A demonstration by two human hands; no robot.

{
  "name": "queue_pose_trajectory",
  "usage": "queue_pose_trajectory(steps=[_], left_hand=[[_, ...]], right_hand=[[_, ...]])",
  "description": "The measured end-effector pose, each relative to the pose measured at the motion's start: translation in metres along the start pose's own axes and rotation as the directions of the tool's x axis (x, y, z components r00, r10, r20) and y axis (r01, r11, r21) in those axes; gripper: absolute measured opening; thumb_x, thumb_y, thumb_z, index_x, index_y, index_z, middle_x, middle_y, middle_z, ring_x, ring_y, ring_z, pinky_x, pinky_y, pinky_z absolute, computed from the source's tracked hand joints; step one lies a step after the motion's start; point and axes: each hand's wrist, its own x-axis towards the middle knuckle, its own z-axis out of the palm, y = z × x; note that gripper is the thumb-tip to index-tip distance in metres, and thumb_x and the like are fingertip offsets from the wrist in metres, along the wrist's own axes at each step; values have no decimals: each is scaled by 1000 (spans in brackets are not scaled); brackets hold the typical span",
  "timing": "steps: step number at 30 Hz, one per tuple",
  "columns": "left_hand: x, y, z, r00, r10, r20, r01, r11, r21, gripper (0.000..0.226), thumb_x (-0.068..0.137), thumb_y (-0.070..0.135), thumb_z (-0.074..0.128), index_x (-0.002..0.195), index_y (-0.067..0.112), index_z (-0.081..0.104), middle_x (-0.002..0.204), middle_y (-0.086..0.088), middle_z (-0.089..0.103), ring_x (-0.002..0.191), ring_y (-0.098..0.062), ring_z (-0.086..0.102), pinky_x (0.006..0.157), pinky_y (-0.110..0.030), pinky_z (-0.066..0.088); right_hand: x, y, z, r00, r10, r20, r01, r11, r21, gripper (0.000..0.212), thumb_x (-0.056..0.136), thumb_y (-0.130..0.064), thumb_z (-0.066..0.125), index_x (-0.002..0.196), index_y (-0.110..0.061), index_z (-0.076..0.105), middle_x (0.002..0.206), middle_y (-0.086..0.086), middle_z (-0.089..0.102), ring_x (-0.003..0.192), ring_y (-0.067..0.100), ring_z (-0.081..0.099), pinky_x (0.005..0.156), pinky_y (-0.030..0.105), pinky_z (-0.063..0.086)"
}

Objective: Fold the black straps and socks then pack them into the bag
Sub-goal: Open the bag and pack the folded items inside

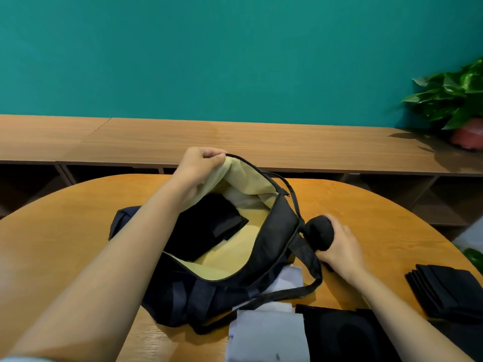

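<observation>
A black bag [277, 246] with a pale yellow lining lies unzipped on the round wooden table [78, 231]. My left hand [198, 165] grips the far edge of its opening and holds it lifted. Inside lies a folded black strap [209, 226]. Just right of the bag, my right hand [339, 246] grips a rolled black sock bundle [320, 232] on the table, beside the bag's shoulder strap [308, 254]. A stack of folded black pieces [449, 291] lies at the right edge. More black fabric [347, 333] lies near the front.
White paper sheets [266, 335] lie under the bag's front corner. A long wooden bench [235, 142] runs behind the table against a teal wall. A potted green plant [457, 100] stands at its right end.
</observation>
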Motion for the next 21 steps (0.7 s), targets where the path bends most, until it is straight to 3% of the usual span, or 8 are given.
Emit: queue_pose_trajectory(steps=[4,7,10,12,15,18,21], left_hand=[[4,3,-5,1000,-26,0,26,998,-62,15,97,16,58,106,16,70,96,0,66,88,-9,58,69,-19,46],[8,3,-7,999,-37,-6,36,995,-90,14,97,15,58,106,15,69,102,-4,66,92,-11,58,71,-20,46],[11,3,-7,998,-57,-3,57,993,-106,18,97,15,58,111,12,69,102,-5,67,87,-9,58,69,-19,46],[12,3,-7,998,-67,1,67,991,-116,18,97,15,57,110,12,69,103,-6,67,88,-10,59,70,-20,47],[15,6,-8,998,-67,-13,65,990,-128,19,98,12,56,112,10,68,99,-5,66,82,-6,58,60,-12,45],[19,9,-8,997,-53,-48,45,986,-162,18,98,10,55,109,11,69,102,-9,67,86,-12,59,61,-15,47],[21,11,-10,996,-25,-84,11,986,-166,18,98,10,54,106,15,70,107,-7,68,96,-13,60,68,-17,47]], right_hand=[[6,-16,-23,989,31,-144,8,964,264,93,66,-4,82,143,-27,35,132,6,52,116,28,51,88,39,48],[11,-46,-47,976,32,-217,60,912,405,88,70,0,79,142,-25,36,122,-2,49,110,19,47,83,35,45],[15,-81,-67,970,12,-243,116,855,506,86,72,0,78,142,-23,35,120,-2,51,108,18,50,83,35,47],[13,-107,-72,972,-25,-234,158,805,572,83,72,1,78,141,-21,38,116,-4,55,104,14,54,80,29,46],[6,-153,-63,973,-167,-160,231,715,659,78,70,3,78,136,-19,43,113,-11,59,101,-3,57,82,15,48],[-1,-189,-30,906,-422,-9,345,728,592,85,65,-9,81,139,-28,43,124,-13,58,115,-3,53,95,12,42],[8,-203,16,805,-546,232,425,803,417,91,63,-17,81,138,-42,36,123,-4,57,108,12,57,91,27,50]])
